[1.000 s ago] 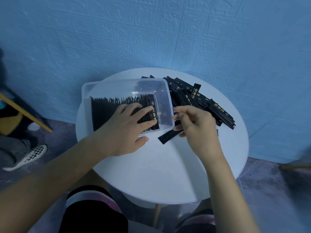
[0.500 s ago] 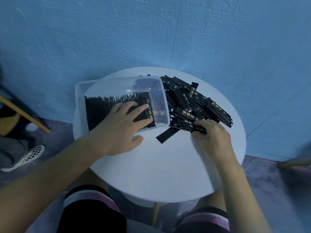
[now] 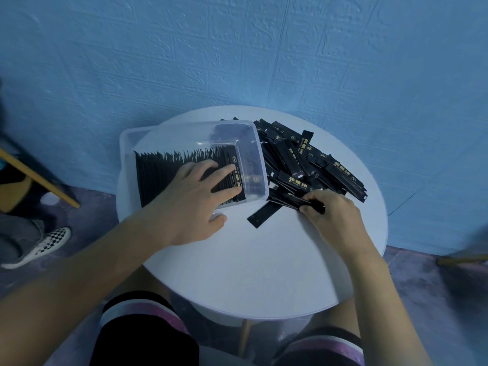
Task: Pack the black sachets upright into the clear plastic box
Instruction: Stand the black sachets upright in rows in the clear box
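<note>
The clear plastic box [image 3: 126, 143] sits on the left of the round white table [image 3: 253, 265]. A row of black sachets [image 3: 158, 175] stands upright inside it. My left hand [image 3: 195, 204] lies flat on that row, fingers spread, pressing it toward the left. A loose pile of black sachets [image 3: 311, 159] lies to the right of the box. My right hand [image 3: 332, 215] is closed on a few sachets [image 3: 290, 200] at the pile's near edge. One single sachet [image 3: 261, 215] lies flat just in front of the box.
The table stands against a blue textured wall [image 3: 237, 62]. Another person's checkered shoe [image 3: 39, 247] and a wooden chair leg [image 3: 37, 178] are on the floor at the left. My knees show under the table's near edge.
My right hand went from the box's right wall down to the pile and has closed on a few sachets. My left hand has stayed on the packed row.
</note>
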The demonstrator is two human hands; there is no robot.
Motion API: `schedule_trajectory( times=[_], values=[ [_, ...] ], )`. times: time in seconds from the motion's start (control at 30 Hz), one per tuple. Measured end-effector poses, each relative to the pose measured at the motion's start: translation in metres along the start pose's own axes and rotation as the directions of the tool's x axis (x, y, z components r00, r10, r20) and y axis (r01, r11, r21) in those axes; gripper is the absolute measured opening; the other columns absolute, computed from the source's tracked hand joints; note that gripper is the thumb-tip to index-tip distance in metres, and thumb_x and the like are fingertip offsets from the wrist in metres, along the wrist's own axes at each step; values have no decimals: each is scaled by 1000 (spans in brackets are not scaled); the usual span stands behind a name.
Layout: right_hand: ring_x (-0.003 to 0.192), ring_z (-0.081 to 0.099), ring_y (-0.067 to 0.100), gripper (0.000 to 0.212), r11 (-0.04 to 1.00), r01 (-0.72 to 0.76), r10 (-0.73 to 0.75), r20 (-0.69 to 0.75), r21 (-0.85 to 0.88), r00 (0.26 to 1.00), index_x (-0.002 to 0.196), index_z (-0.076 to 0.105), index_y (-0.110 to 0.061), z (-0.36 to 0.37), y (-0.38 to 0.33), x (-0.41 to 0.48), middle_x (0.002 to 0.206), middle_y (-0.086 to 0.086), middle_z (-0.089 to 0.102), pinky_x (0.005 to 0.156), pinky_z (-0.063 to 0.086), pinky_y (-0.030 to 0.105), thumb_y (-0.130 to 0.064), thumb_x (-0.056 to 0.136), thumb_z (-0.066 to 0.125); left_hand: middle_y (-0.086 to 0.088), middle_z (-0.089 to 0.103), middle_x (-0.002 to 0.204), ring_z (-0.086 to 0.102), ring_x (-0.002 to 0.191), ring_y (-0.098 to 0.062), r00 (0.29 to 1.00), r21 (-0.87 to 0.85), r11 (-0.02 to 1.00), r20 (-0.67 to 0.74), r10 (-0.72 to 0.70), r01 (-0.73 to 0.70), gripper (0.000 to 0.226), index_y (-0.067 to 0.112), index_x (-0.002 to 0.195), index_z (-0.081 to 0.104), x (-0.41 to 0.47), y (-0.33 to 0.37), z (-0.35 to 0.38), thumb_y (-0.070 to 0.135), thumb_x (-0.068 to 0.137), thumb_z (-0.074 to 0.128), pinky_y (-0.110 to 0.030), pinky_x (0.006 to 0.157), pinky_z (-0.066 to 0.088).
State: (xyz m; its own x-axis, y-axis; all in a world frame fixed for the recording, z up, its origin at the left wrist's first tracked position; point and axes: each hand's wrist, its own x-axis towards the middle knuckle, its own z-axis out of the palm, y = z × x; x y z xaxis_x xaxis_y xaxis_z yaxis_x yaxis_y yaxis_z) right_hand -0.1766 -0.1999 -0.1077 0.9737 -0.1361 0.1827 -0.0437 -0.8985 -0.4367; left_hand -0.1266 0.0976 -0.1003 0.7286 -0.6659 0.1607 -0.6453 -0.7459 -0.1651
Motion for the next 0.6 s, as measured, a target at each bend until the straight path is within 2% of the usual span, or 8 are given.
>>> schedule_trajectory(
  times=[0.17, 0.27, 0.4, 0.47, 0.53, 0.6],
  values=[
    [86, 54, 24, 14, 1000, 5, -4, -51, 3, 999, 106, 69, -24, -4, -3, 0, 85, -1, 66, 70, 35, 32, -21, 95, 62, -3, 34, 160, 33, 139, -32, 1000, 6, 1000, 1, -2, 2, 60, 33, 143, 52, 0, 1, 0, 51, 86, 42, -55, 111, 29],
    [87, 55, 27, 16, 1000, 0, 0, -32, -6, 999, 108, 69, -24, -5, -4, 1, 84, 0, 66, 70, 36, 32, -20, 95, 60, -2, 32, 160, 32, 139, -32, 1000, 11, 1000, 3, -8, 8, 61, 34, 144, 51, 0, 1, 0, 52, 87, 40, -54, 111, 27],
    [98, 57, 23, 22, 1000, 4, -4, 15, -11, 1000, 115, 70, -25, -2, -3, 2, 105, -2, 70, 77, 38, 30, -20, 96, 59, -3, 33, 160, 31, 139, -33, 1000, 8, 1000, 3, -5, 5, 61, 33, 144, 51, 0, 0, 0, 52, 87, 41, -54, 112, 27],
    [96, 55, 19, 26, 1000, 0, 0, 18, -12, 1000, 121, 69, -24, -1, -3, 2, 113, -3, 69, 79, 37, 28, -20, 96, 59, -3, 32, 160, 31, 140, -32, 1000, 5, 1000, 6, -6, 6, 60, 33, 144, 51, 0, 0, 0, 52, 87, 41, -54, 112, 27],
    [89, 54, 17, 30, 1000, -12, 12, 23, -22, 1000, 125, 66, -27, -1, -4, 3, 109, 0, 71, 77, 38, 28, -21, 96, 59, -2, 31, 161, 30, 140, -32, 1000, 6, 1000, 10, -6, 6, 61, 34, 144, 50, 0, 0, 0, 52, 87, 41, -54, 113, 27],
    [89, 60, 22, 32, 999, -22, 22, 22, -27, 1000, 127, 65, -29, -3, -6, 4, 102, 1, 73, 78, 44, 31, -21, 97, 58, -2, 31, 161, 29, 140, -32, 1000, 6, 1000, 14, -7, 7, 61, 34, 145, 49, 0, 0, 0, 53, 88, 39, -55, 113, 27]
  ],
)
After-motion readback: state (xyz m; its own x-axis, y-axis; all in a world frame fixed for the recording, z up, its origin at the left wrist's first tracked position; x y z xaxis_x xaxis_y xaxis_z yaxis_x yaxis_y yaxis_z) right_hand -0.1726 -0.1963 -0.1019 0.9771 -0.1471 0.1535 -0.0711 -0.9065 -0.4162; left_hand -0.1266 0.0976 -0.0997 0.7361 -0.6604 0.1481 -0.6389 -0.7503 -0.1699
